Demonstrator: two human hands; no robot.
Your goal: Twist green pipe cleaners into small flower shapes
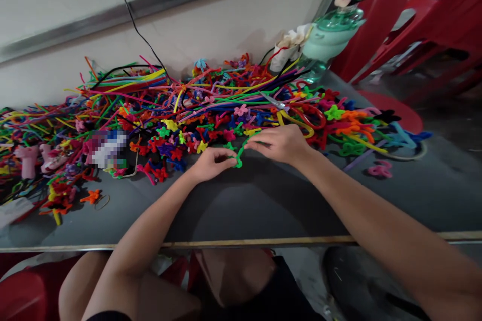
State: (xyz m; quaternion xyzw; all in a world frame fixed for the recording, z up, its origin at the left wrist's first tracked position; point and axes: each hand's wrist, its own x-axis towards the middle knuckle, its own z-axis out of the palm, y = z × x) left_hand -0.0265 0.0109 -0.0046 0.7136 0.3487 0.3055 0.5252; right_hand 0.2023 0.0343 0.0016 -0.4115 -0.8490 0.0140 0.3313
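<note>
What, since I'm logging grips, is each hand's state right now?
Left hand: closed, pinching a green pipe cleaner.
Right hand: closed, pinching the same green pipe cleaner.

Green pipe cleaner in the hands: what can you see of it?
The green pipe cleaner is bright green and looks fuzzy, with a bent, curled lower end. It slants up to the right over the dark tabletop. The left hand pinches it near the curl, the right hand higher up. Fingers hide part of it, so its full shape is unclear.
</note>
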